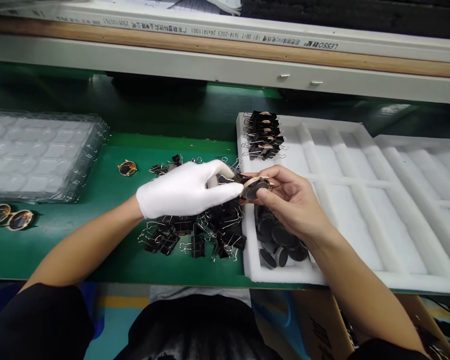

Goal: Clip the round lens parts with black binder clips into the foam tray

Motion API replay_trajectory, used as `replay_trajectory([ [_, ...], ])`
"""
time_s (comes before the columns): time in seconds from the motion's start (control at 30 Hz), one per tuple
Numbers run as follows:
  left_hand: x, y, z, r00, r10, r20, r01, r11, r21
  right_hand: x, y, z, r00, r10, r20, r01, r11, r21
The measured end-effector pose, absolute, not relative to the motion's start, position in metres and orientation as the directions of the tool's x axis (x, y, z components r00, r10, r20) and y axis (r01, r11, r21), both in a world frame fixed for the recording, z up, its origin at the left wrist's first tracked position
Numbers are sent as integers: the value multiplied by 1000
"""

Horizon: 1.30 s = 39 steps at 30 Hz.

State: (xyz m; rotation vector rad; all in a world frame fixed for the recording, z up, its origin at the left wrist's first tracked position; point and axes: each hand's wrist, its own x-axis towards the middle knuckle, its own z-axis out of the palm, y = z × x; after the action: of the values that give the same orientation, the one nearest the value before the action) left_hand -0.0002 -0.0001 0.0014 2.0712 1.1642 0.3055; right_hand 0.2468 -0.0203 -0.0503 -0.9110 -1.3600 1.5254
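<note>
My left hand, in a white glove, closes its thumb and fingers on a black binder clip with wire handles, largely hidden by the glove. The clip's jaws are at the left edge of a gold watch case; whether they bite on it I cannot tell. My bare right hand grips the watch case, thumb against a black round disc on its near face. Under my left hand lies a heap of loose binder clips. Black discs fill a foam tray compartment below my right hand.
A white foam tray has a row of clipped watch cases at its far left. Another foam tray adjoins it. Gold watch cases and a clear plastic tray lie left. A pale rail crosses behind.
</note>
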Motion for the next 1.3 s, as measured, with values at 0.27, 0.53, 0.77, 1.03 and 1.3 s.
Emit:
replay_trajectory([
  [0.27, -1, 4, -10, 565, 823, -58, 634, -387, 669, 244, -21, -46, -356, 933, 52, -69, 29, -997],
  [0.53, 3, 9, -23, 556, 796, 239, 574, -576, 582, 243, -18, -45, -321, 946, -54, -183, -118, -976],
  [0.77, 6, 10, -30, 522, 783, 339, 547, -612, 571, 246, -5, -51, -170, 970, -171, -273, -213, -938],
  [1.03, 14, 5, -36, 530, 736, 422, 526, -675, 517, 233, -15, -52, -183, 969, -166, -329, -220, -918],
  [1.3, 14, 5, -37, 498, 802, 330, 551, -587, 594, 231, -15, -54, -183, 965, -187, -398, -247, -883],
])
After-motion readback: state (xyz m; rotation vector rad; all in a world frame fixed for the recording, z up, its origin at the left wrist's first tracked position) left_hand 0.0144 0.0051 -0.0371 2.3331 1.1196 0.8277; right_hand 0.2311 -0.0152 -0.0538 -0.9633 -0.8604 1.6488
